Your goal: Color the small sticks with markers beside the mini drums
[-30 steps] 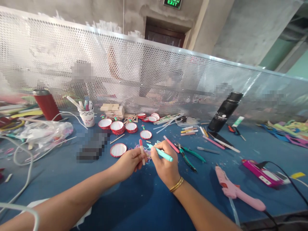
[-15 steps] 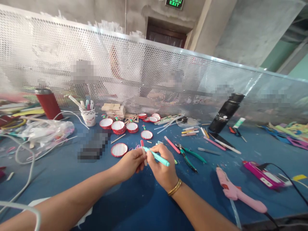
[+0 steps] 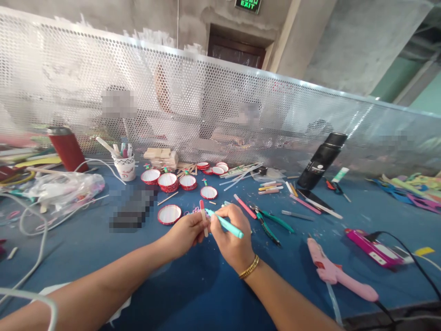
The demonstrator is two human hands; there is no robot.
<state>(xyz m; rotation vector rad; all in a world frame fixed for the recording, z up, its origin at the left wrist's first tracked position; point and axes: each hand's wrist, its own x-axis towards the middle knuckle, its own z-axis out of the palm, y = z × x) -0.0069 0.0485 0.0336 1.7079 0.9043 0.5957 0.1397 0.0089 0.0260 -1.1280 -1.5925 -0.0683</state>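
Note:
Near the middle of the blue table, my left hand point(image 3: 188, 233) pinches a small wooden stick point(image 3: 203, 214) whose upper end is red. My right hand point(image 3: 233, 239) grips a turquoise marker point(image 3: 227, 225), its tip pointing left at the stick, close to the red part. Whether the tip touches the wood cannot be made out. Just beyond my left hand lies a round white disc with a red rim point(image 3: 169, 214). Another such disc point(image 3: 208, 192) with a small green piece at its top is farther back.
Green-handled pliers point(image 3: 270, 223), a pink glue gun point(image 3: 337, 271) and a magenta device point(image 3: 375, 248) are on the right. Behind stand a black bottle point(image 3: 320, 161), a red bottle point(image 3: 67, 149) and a paper cup point(image 3: 124, 168). A perforated metal screen point(image 3: 220, 96) borders the table.
The view has shifted slightly, so the objects appear a little farther left. The marker tip and the stick stay close together, and both hands keep their hold.

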